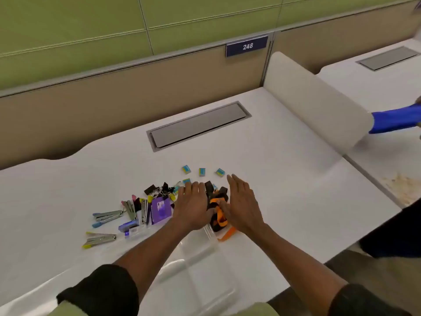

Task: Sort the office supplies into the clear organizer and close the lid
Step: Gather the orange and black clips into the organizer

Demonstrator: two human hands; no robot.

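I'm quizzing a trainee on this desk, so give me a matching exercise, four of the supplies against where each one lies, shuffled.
1 silver metal staplers
2 small blue-and-yellow boxes
3 orange fabric strap
4 clear plastic organizer

A between the left hand and right hand
B nearest the person
C left side of the pile
D farthest from the person

Pairs: 1-C, 2-D, 3-A, 4-B

Light: bright, even and diffuse, falling from above. It leaves the white desk (284, 144) close to washed out, with one soft, pale shadow at the foot of the divider (314, 106) toward the desk's right edge. Glare: faint white streaks on the clear organizer (196, 265) at the desk's near edge. Sharpness: soft throughout, the small supplies (145, 213) smeared, the wall panels (68, 30) and the desk's far edge bowed by the wide lens.
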